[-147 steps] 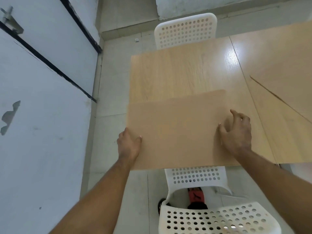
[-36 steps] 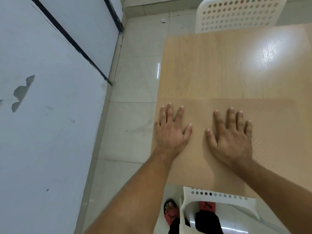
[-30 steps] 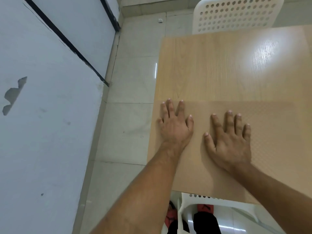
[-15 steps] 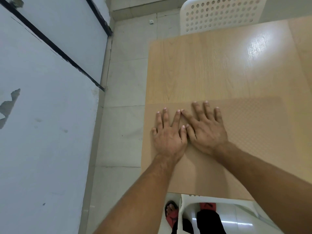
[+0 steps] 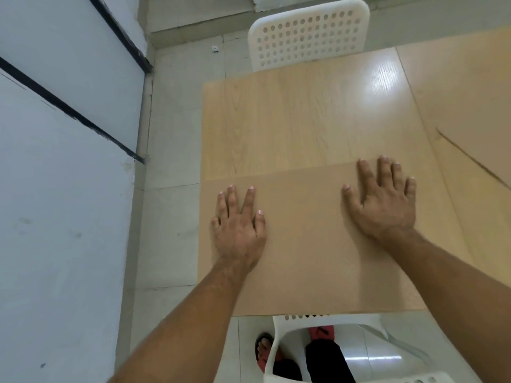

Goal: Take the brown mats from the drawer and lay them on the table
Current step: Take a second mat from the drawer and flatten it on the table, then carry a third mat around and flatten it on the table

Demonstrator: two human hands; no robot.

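Two black strips (image 5: 69, 111) are seen across the pale wall (image 5: 55, 217) left of the table (image 5: 304, 120); grey floor tiles (image 5: 168, 217) are shown between that wall and the table's left edge; the left hand (image 5: 239, 233) is laid flat, fingers straight and slightly spread, near the table's left edge, on the brown mat (image 5: 307, 258); the mat is spread over the near part of the table, and the table's near edge is covered by it; a white perforated chair (image 5: 308, 34) is set at the table's far side, and another (image 5: 276, 349) below its near side; the right hand (image 5: 384, 208) is pressed flat on the mat's far right part, well apart from the left, nothing being gripped by either.
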